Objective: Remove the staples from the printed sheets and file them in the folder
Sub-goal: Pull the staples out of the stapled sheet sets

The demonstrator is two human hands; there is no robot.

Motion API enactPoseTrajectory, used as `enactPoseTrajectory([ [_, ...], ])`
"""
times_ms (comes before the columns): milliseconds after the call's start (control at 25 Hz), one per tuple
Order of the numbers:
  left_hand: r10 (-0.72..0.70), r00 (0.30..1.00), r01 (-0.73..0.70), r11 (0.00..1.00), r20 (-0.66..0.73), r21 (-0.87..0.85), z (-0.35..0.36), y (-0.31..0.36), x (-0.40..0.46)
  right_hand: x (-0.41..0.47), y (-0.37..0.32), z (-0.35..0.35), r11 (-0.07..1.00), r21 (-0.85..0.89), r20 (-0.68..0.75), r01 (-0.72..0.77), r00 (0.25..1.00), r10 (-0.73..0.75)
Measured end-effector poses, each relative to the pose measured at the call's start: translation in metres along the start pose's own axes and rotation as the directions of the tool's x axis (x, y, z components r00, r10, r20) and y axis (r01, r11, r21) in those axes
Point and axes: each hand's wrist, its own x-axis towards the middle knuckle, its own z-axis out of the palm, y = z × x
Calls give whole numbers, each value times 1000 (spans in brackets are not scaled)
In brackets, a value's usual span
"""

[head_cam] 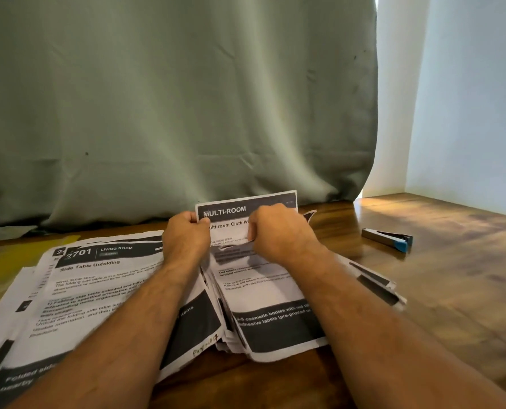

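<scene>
Left hand: bare, no ring or glove | Right hand: bare, likewise unadorned | Forearms: both bare to the frame's lower edge, lightly haired, no sleeve, watch or band visible

One camera sits on the person's head. It looks forward and down, close over the wooden surface, facing a green curtain.

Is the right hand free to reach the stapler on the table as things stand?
Probably not yet: the right hand grips the MULTI-ROOM sheet along with the left hand. The path to the stapler looks clear.
</scene>
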Motion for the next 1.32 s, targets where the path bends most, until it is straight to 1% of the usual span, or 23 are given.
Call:
enactPoseTrajectory([
  [80,-47,999,47,998,-18,-43,-1,1,-1,-8,-18,-6,981,-154,-31,115,992,-121],
  [120,-66,998,65,996,-19,-59,-2,2,-2,-11,-26,-7,967,-202,-41,157,985,-169],
  [200,-77,997,75,995,-19,-63,-2,2,-2,-14,-38,-5,946,-259,-26,195,978,-209],
  [280,-62,998,61,998,-23,-29,-2,3,-5,-14,-44,-1,940,-274,17,204,978,-207],
  [360,-36,999,36,999,7,-14,-2,3,-6,-14,-42,-1,954,-236,2,184,982,-189],
  [480,19,992,-10,997,127,-71,-3,7,-8,-10,-25,-6,992,-81,-167,99,980,-111],
  [520,43,987,-30,996,158,-85,-3,6,-9,-9,-18,-6,997,-29,-182,75,980,-79],
  [560,61,982,-46,995,179,-85,-3,7,-10,-7,-12,-6,998,2,-162,61,985,-60],
  [680,95,966,-89,995,240,-33,-6,10,-12,-4,2,-4,1000,23,9,19,1000,-19],
  [760,108,958,-98,994,266,-48,-7,7,-9,-3,7,-4,998,66,66,-9,998,4],
  [840,84,967,-60,992,240,-107,-8,2,-3,-2,9,-5,995,96,75,-25,997,18],
  [920,82,984,-73,995,160,-61,-8,-3,4,-2,8,-5,993,111,89,-30,996,20],
  [1000,104,984,-119,988,147,97,-7,-10,10,-3,7,-6,994,107,120,-34,993,21],
  [1080,64,978,-117,956,199,270,-5,-14,12,-3,8,-7,994,103,130,-29,991,16],
  [1120,40,974,-110,944,222,311,-3,-15,13,-3,8,-7,994,105,128,-28,992,14],
  [1200,26,973,-96,950,231,296,0,-13,13,-3,8,-6,994,106,127,-27,992,14],
  [1320,31,985,-69,973,172,219,2,-10,13,-3,8,-6,995,97,137,-30,990,16],
])
